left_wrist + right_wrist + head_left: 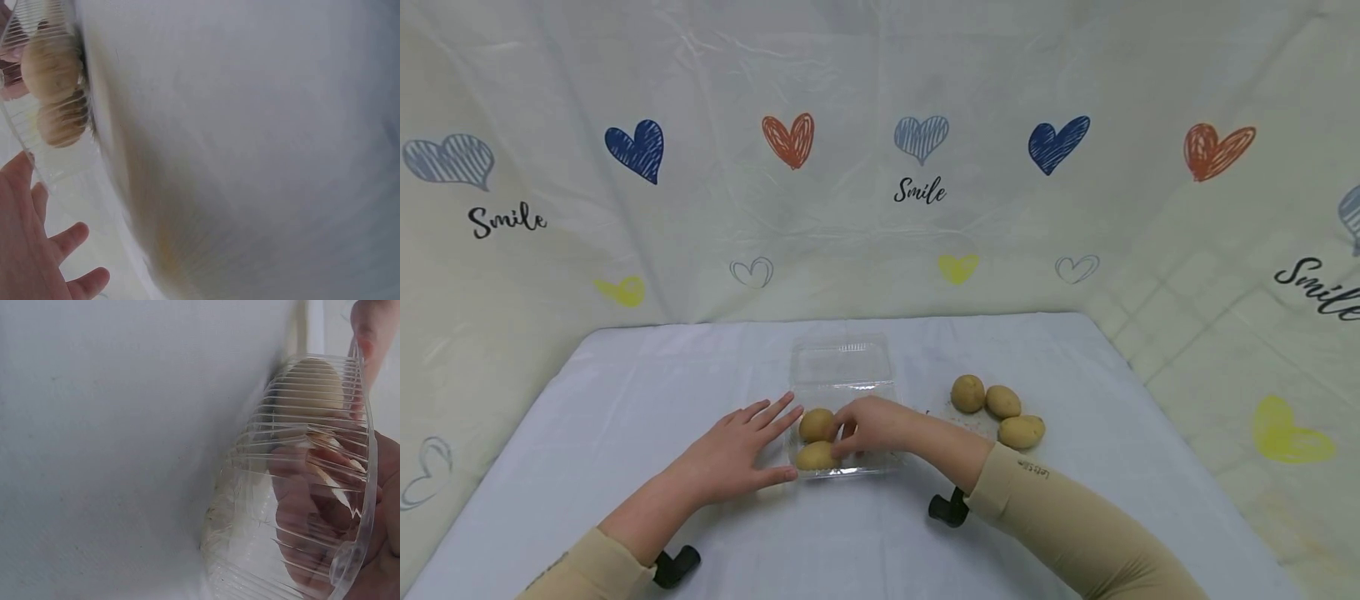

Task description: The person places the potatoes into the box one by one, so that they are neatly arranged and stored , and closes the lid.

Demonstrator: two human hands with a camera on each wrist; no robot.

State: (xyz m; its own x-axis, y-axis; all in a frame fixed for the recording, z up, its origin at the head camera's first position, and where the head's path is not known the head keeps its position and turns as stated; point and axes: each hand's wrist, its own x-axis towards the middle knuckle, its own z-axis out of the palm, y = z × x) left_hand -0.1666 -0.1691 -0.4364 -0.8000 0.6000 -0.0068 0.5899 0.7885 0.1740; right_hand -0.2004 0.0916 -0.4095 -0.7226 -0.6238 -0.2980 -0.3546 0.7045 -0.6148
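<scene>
A clear plastic clamshell box (842, 364) lies on the table with its lid folded back. Two potatoes sit in its left half, a rounder potato (816, 424) behind and a longer potato (817, 456) in front. My left hand (737, 454) is spread with straight fingers at the box's left rim. Inside the box, my right hand (872, 423) has loosely bent fingertips right beside both potatoes. Through the ribbed wall in the right wrist view, the fingers (294, 519) hang over the box floor with no potato between them.
To the right of the box, three more potatoes (967, 393) lie together on the white cloth (700, 367), with small dirt specks near them. A hanging sheet (850, 225) printed with hearts stands behind the table and along its sides.
</scene>
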